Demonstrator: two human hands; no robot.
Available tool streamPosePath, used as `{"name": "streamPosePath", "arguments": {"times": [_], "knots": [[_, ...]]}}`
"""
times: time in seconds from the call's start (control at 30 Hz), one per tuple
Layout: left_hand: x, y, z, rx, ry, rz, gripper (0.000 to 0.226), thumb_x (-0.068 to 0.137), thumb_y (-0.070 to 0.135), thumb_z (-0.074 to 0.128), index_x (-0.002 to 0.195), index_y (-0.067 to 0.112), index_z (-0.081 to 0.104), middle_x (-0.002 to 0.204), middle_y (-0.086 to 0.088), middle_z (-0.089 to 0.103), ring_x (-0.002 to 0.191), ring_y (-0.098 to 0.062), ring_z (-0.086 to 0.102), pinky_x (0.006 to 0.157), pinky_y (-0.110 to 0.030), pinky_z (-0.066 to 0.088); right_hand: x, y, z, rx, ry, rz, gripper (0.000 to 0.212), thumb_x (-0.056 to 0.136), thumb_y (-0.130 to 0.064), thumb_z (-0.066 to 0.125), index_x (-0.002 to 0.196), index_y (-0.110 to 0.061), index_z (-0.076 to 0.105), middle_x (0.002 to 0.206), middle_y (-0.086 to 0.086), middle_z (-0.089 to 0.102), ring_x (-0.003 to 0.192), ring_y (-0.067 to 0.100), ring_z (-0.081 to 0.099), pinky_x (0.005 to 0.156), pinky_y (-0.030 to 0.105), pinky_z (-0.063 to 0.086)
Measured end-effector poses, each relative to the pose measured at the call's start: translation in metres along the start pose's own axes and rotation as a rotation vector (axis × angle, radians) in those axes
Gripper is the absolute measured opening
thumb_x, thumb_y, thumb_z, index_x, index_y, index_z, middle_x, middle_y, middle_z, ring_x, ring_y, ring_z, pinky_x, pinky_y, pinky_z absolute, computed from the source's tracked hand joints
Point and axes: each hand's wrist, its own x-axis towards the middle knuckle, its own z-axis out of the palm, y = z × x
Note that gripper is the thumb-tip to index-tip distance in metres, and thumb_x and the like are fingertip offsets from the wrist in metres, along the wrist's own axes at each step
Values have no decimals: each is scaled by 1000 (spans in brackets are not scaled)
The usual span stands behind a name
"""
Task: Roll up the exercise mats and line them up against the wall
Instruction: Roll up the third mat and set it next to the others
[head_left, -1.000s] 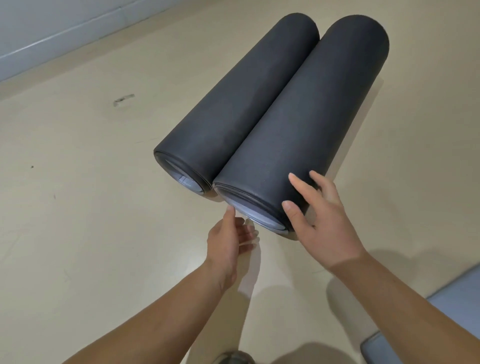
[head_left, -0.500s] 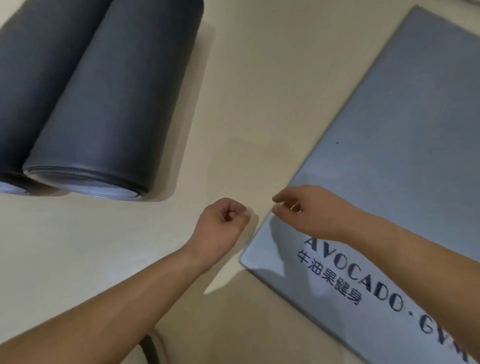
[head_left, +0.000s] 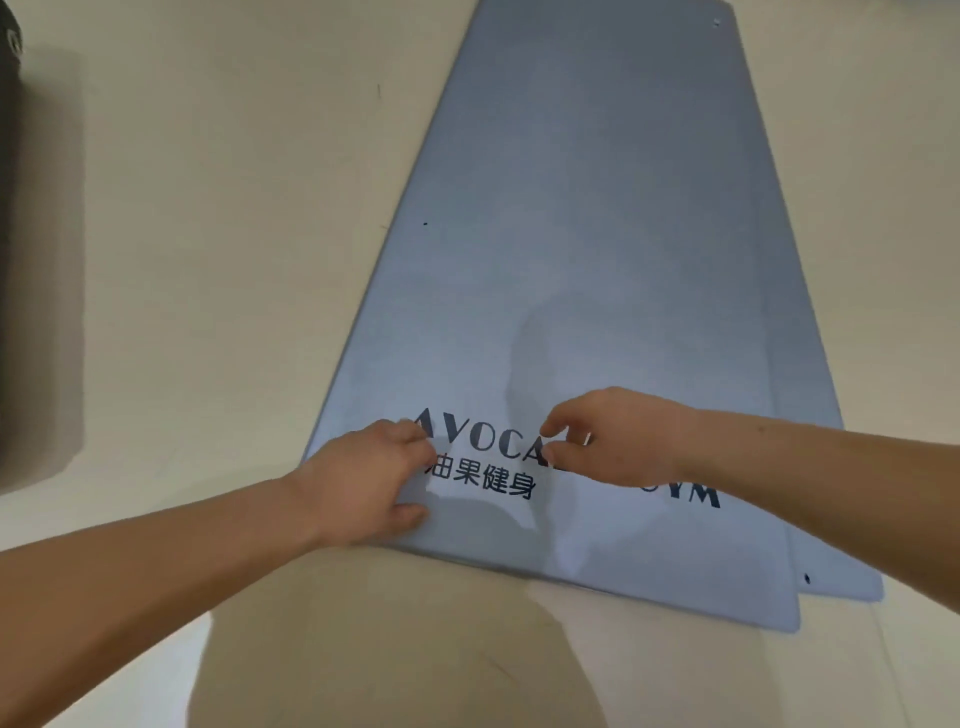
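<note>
A blue-grey exercise mat (head_left: 597, 234) is laid flat on a beige floor (head_left: 208, 260), its long sides running away from the camera and its short near edge lying just beyond the forearms. Dark lettering (head_left: 483, 447), partly hidden by the hands, is printed across the mat's near end, with a row of Chinese characters beneath it. A second mat (head_left: 841, 582) of the same colour is seen under the first, its edge showing along the first mat's right side and its corner past the near right corner. The left hand (head_left: 363, 483) is placed on the mat's near left corner with the fingers curled and the thumb (head_left: 410, 512) lying on the surface; whether the mat is pinched there cannot be told. The right hand (head_left: 623, 436) is held over the middle of the lettering, its fingers bent inward toward the thumb, with nothing seen between them; whether the surface is touched cannot be told. Well apart from the mat, at the left border of the view, a sliver of a dark rolled mat (head_left: 6, 78) is visible on the floor.
</note>
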Motion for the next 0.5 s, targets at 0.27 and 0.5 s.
{"name": "streamPosePath", "arguments": {"times": [0.27,0.5], "knots": [[9,9,36,424,11,218,88,60,66,85,128,16,59,139,-14,55,124,-37,55,93,-50,55,-1,41,81,205,-40,40,47,97,-52,62,141,-37,57,129,-10,64,116,10,61,104,32,48],[-2,21,9,322,211,441,11,93,32,60,99,24,57,96,0,59,86,-26,60,62,-39,53,-17,42,104,106,-11,-72,68,82,-66,74,141,-44,50,133,-20,47,124,8,51,102,30,46]]}}
